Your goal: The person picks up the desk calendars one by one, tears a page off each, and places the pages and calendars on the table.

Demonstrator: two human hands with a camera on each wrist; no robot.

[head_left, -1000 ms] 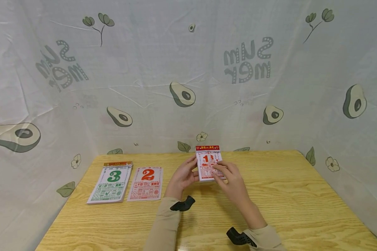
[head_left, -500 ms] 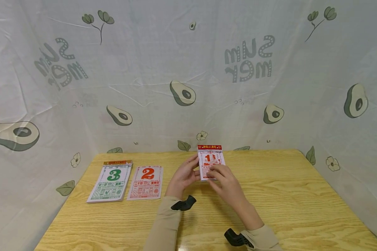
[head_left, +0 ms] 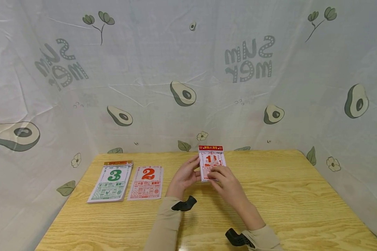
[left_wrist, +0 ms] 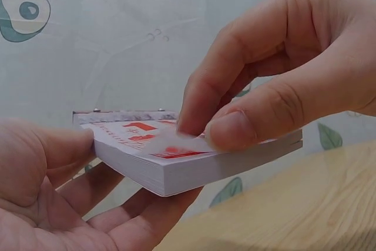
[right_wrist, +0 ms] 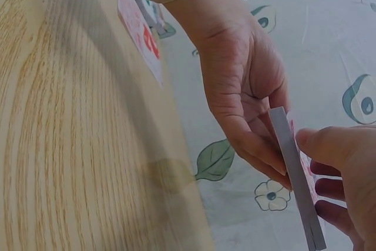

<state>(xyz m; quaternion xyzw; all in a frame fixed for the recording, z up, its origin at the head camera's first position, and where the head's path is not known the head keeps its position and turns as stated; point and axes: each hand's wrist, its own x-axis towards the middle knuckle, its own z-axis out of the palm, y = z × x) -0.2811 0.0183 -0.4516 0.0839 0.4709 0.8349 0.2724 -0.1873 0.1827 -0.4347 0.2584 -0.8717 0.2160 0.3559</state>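
A small tear-off calendar pad (head_left: 211,159) with a red header strip and red print is held up above the table. My left hand (head_left: 183,177) grips it from the left, thumb on the edge and fingers underneath, as the left wrist view shows. At the lower part of the pad, my right hand (head_left: 228,184) pinches the thin top page (left_wrist: 167,144) between thumb and forefinger. That page looks slightly bent up there. The right hand hides the lower print in the head view.
On the wooden table (head_left: 286,202), a loose calendar page with a red 2 (head_left: 145,183) lies at the left. Beside it rests a thicker calendar pad with a green 3 (head_left: 111,184). A printed cloth (head_left: 150,62) hangs behind and at both sides.
The calendar pad has shifted slightly right. My right hand has moved a little left and come closer to the pad's lower part, and over the last half second both hands are almost still.
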